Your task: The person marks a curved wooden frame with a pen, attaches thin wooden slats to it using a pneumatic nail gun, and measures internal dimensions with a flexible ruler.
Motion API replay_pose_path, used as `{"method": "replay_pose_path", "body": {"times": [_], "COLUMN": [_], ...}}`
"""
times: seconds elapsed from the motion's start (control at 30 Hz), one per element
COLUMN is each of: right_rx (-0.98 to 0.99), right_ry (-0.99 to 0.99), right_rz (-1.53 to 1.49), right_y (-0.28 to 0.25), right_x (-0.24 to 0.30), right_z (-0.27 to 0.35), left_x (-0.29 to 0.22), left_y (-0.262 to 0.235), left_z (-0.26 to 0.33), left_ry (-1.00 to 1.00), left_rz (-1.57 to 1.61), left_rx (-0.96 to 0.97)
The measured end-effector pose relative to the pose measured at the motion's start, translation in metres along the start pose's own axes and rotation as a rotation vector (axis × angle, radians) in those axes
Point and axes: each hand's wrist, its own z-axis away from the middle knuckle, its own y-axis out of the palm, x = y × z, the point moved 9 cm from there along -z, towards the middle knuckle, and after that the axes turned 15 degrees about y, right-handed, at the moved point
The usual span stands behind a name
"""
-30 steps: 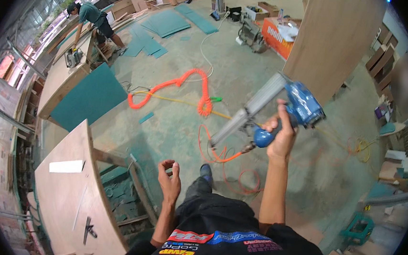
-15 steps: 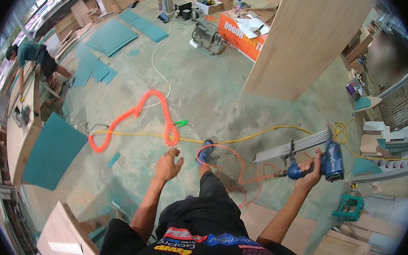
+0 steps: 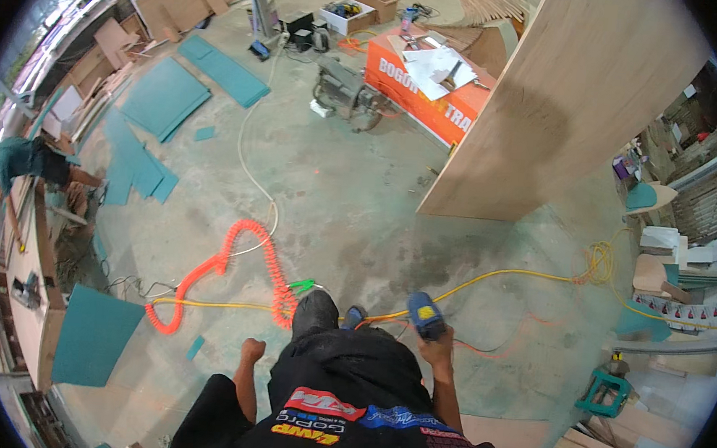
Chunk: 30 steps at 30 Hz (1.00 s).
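Note:
My right hand [image 3: 437, 351] grips a blue nail gun [image 3: 426, 314], held low in front of my right thigh with its rounded head uppermost. My own hand and the tool's body hide its magazine. On the other side, my left hand [image 3: 252, 350] hangs beside my left leg, fingers curled in and nothing showing in them. A thin orange air hose [image 3: 483, 348] runs over the floor to the right of the nail gun. Left of my feet lies a coiled orange hose [image 3: 222, 264], next to a green fitting [image 3: 301, 285].
A yellow hose [image 3: 498, 274] crosses the floor by my feet. Ahead on the right stands a tall wooden panel [image 3: 543, 129], with an orange-covered table [image 3: 424, 86] behind it. Teal sheets [image 3: 166, 99] lie left. A person [image 3: 30, 164] bends over a workbench at far left. A green stool [image 3: 605, 391] stands right.
The nail gun has swung inward and down from my right side, its long magazine no longer showing. My left hand has dropped and its fingers have closed. I have moved forward toward the panel.

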Motion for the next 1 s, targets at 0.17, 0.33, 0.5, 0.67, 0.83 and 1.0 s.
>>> {"method": "replay_pose_path", "body": {"times": [0.17,0.33,0.5,0.67,0.83,1.0], "right_rx": [-0.010,-0.106,-0.235,-0.386,-0.461,-0.505], "right_ry": [0.079,0.253,0.604,0.492,0.578,0.793], "right_rz": [0.128,-0.067,0.138,-0.315,-0.179,-0.388], "right_y": [0.029,0.045,0.054,0.030,0.022,0.067], "right_x": [0.080,0.108,0.080,0.126,0.136,0.054], "right_z": [-0.146,-0.300,-0.422,-0.519,-0.653,-0.803], "left_x": [-0.111,-0.239,-0.324,-0.466,-0.617,-0.814], "left_y": [-0.051,-0.086,-0.188,-0.373,-0.481,-0.486], "left_z": [-0.122,-0.280,-0.439,-0.556,-0.697,-0.825], "left_ry": [0.168,0.274,0.334,0.319,0.422,0.536], "left_rz": [-0.093,0.346,0.008,-0.134,-0.048,0.226], "left_rx": [-0.009,-0.003,0.049,-0.079,-0.245,-0.292]}}
